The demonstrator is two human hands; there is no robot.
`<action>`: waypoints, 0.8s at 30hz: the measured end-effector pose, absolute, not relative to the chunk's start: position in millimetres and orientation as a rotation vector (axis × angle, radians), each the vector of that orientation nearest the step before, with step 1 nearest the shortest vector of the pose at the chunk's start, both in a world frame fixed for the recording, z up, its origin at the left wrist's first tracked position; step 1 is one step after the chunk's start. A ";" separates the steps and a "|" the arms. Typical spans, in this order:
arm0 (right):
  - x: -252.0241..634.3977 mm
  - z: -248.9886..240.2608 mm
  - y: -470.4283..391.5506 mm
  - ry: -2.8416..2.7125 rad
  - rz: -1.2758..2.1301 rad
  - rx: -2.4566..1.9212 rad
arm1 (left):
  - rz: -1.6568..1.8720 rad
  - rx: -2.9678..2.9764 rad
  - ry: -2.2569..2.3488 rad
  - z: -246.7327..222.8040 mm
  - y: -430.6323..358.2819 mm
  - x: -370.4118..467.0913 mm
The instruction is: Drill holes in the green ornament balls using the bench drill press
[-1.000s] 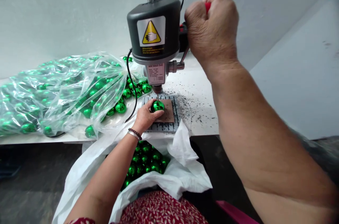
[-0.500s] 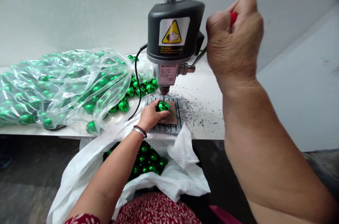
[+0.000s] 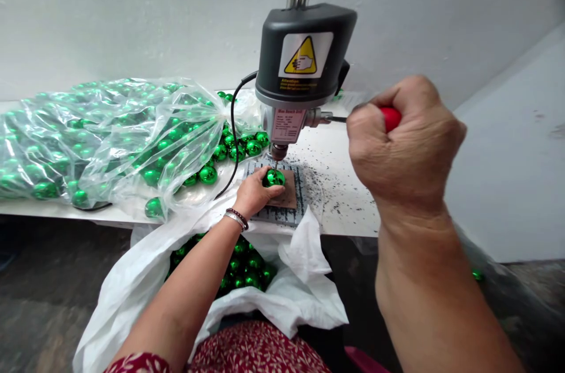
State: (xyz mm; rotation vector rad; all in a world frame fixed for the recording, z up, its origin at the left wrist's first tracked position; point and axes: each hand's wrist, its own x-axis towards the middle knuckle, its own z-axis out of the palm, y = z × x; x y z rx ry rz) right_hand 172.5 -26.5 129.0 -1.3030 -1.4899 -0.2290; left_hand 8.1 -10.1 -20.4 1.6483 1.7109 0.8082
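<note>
My left hand is closed round a shiny green bauble, thumb on the near side. The bauble rests on a brown board on the slotted metal base of a bench drill. Right above the bauble is the drill's chuck with a thin bit; whether the tip touches it I cannot tell. My right hand is wrapped in a fist round the red knob of the drill's feed lever, at the right of the drill head.
A clear plastic bag full of green baubles lies on the white table at the left, with several loose ones beside it. Below the table edge, a white sack holds more baubles. A black cord hangs left of the drill. Dark shavings lie right of the base.
My right hand has come down with the lever, which was tilted upward before and is now about level. My left hand still holds the bauble under the drill. The view has shifted slightly.
</note>
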 end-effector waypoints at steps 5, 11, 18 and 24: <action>168.3 121.0 -29.4 -1.452 -0.265 -1.304 | 0.801 1.632 1.721 -20.2 -11.1 8.9; 159.0 100.3 -28.4 -1.328 -0.307 -1.187 | 0.788 1.615 1.733 -18.0 -12.3 9.8; 154.5 85.8 -28.7 -1.263 -0.351 -1.149 | 0.783 1.619 1.739 -15.3 -14.2 10.3; 154.8 71.1 -29.3 -1.255 -0.360 -1.120 | 0.777 1.633 1.742 -15.2 -14.8 10.0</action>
